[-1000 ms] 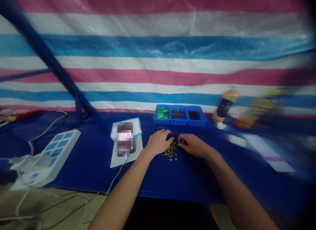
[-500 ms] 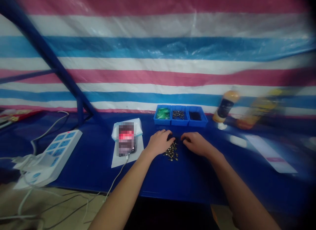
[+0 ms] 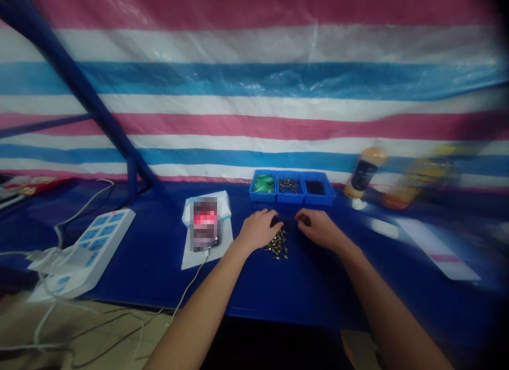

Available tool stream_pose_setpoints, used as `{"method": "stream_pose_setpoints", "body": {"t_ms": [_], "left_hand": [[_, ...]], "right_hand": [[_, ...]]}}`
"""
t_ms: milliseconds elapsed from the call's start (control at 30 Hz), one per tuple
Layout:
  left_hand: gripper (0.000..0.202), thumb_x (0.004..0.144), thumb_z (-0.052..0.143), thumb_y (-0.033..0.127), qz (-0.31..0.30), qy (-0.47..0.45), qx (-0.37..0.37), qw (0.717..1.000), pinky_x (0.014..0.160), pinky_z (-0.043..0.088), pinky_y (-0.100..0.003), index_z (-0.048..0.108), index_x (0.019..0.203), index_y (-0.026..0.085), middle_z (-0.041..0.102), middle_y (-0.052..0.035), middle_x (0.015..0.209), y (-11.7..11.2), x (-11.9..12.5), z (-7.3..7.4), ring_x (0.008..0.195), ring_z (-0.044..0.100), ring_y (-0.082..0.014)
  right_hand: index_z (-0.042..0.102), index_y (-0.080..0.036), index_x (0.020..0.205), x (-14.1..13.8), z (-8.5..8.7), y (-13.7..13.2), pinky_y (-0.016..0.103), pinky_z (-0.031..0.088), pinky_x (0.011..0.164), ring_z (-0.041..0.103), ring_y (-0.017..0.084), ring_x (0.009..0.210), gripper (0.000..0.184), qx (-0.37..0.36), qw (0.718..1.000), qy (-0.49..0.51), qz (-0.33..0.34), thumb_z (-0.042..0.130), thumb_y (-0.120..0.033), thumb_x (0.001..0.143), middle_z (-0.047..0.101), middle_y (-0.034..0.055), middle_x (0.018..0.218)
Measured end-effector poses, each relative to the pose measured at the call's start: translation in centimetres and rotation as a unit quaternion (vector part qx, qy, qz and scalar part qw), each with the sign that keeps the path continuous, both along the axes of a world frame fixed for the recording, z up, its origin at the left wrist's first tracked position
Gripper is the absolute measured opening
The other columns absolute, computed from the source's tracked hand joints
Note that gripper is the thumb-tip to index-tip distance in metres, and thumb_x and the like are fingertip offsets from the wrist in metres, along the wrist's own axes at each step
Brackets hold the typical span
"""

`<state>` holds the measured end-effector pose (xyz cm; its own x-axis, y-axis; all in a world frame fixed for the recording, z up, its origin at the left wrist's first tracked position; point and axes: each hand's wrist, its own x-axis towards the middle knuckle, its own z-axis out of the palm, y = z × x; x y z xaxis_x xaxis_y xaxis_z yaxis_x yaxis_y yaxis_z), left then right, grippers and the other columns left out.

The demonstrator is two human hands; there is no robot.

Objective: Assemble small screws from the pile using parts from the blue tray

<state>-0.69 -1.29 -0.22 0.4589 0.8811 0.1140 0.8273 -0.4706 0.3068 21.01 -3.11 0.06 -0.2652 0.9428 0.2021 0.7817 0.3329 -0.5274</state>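
Note:
A small loose pile of brass-coloured, screw-like metal pieces (image 3: 279,246) lies on the blue table. My left hand (image 3: 258,231) rests at the pile's upper left edge, fingers bent downward, with a dark gap between thumb and forefinger. To the right of the pile, my right hand (image 3: 320,229) is apart from it, its fingers curled and the thumb and forefinger drawn together. Whatever sits in that pinch, if anything, is too small and dark to tell. Behind both hands stand three joined blue bins: green packets (image 3: 264,184), small shiny metal parts (image 3: 289,186) and dark small parts (image 3: 316,188).
Left of my hands, a phone (image 3: 204,227) on a white packet and paper has a cable plugged in. A white power strip (image 3: 85,253) with cords lies further left. Two bottles, one dark-labelled (image 3: 363,174), stand right, near a pale flat strip (image 3: 439,248). Striped sheeting hangs behind.
My right hand has shifted slightly to the right, away from the pile. My left hand stays almost where it was. The whole view has shifted slightly.

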Motion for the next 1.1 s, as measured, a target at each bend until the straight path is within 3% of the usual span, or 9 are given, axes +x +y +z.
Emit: {"method": "stream_pose_setpoints", "body": {"t_ms": [200,400,600,700,767,833,967,1100], "left_hand": [[0.040,0.093,0.040,0.054,0.000,0.004,0.004,1.000,0.085,0.048,-0.040,0.060,0.114,0.026,0.064,-0.0069,0.108,0.1,0.1,0.0,0.105,0.059,-0.0271],[0.042,0.093,0.038,0.056,-0.001,0.002,0.000,1.000,0.086,0.047,-0.042,0.060,0.113,0.025,0.064,-0.0071,0.108,0.1,0.1,-0.1,0.109,0.057,-0.0283],[0.043,0.093,0.038,0.056,-0.001,0.003,-0.004,1.000,0.082,0.048,-0.040,0.060,0.113,0.025,0.064,-0.0070,0.108,0.0,0.1,0.2,0.103,0.059,-0.0273],[0.043,0.093,0.038,0.057,-0.003,0.001,-0.004,1.000,0.080,0.048,-0.039,0.060,0.112,0.025,0.064,-0.0071,0.108,0.0,0.1,0.2,0.101,0.060,-0.0273],[0.043,0.093,0.039,0.057,0.000,-0.001,-0.007,1.000,0.080,0.048,-0.039,0.060,0.112,0.025,0.064,-0.0073,0.108,0.0,0.1,0.3,0.101,0.060,-0.0272],[0.043,0.093,0.039,0.056,0.003,-0.004,-0.014,1.000,0.079,0.048,-0.038,0.060,0.112,0.024,0.063,-0.0074,0.108,0.0,0.2,0.4,0.100,0.060,-0.0265],[0.042,0.090,0.043,0.058,0.006,-0.030,-0.017,0.999,0.076,0.047,-0.036,0.062,0.107,0.024,0.063,-0.0060,0.103,0.0,-0.1,0.9,0.093,0.061,-0.0238],[0.037,0.083,0.055,0.059,0.009,-0.048,-0.007,0.999,0.072,0.045,-0.032,0.062,0.083,0.023,0.064,-0.0034,0.092,0.1,-0.9,1.7,0.084,0.061,-0.0211]], "right_hand": [[0.067,-0.022,0.096,0.3,0.1,0.1,0.028,0.047,0.073,0.068,0.018,0.082,0.018,-0.007,1.000,0.028,0.004,0.052,-0.023,0.086,0.073,0.0025,0.090],[0.061,-0.021,0.090,0.2,0.5,-0.2,0.023,0.048,0.053,0.063,0.012,0.050,0.016,-0.101,0.989,0.109,-0.013,0.050,-0.032,0.090,0.073,0.0008,0.083],[0.053,-0.021,0.077,0.4,0.4,-0.1,0.023,0.041,0.042,0.055,0.012,0.038,0.034,-0.104,0.982,0.137,-0.081,0.040,-0.048,0.093,0.061,-0.0022,0.057],[0.053,-0.020,0.107,0.2,0.1,0.2,0.024,0.041,0.041,0.053,0.013,0.038,0.037,-0.081,0.965,0.224,-0.113,0.041,-0.052,0.092,0.062,-0.0026,0.063],[0.034,-0.020,0.134,-0.1,0.1,0.3,0.025,0.042,0.043,0.053,0.013,0.039,0.057,-0.047,0.948,0.280,-0.143,0.044,-0.055,0.090,0.066,-0.0015,0.072],[0.025,-0.020,0.142,-0.3,0.1,0.3,0.026,0.043,0.047,0.054,0.013,0.044,0.067,-0.028,0.949,0.279,-0.147,0.046,-0.057,0.089,0.066,-0.0008,0.074],[0.055,-0.022,0.120,-0.4,0.3,0.0,0.027,0.044,0.061,0.060,0.017,0.063,0.043,-0.025,0.985,0.151,-0.078,0.051,-0.051,0.088,0.065,-0.0005,0.069],[0.060,-0.023,0.115,-0.6,0.2,-0.3,0.027,0.041,0.063,0.062,0.017,0.067,0.033,-0.028,0.998,0.057,-0.021,0.054,-0.042,0.088,0.066,-0.0005,0.071]]}}
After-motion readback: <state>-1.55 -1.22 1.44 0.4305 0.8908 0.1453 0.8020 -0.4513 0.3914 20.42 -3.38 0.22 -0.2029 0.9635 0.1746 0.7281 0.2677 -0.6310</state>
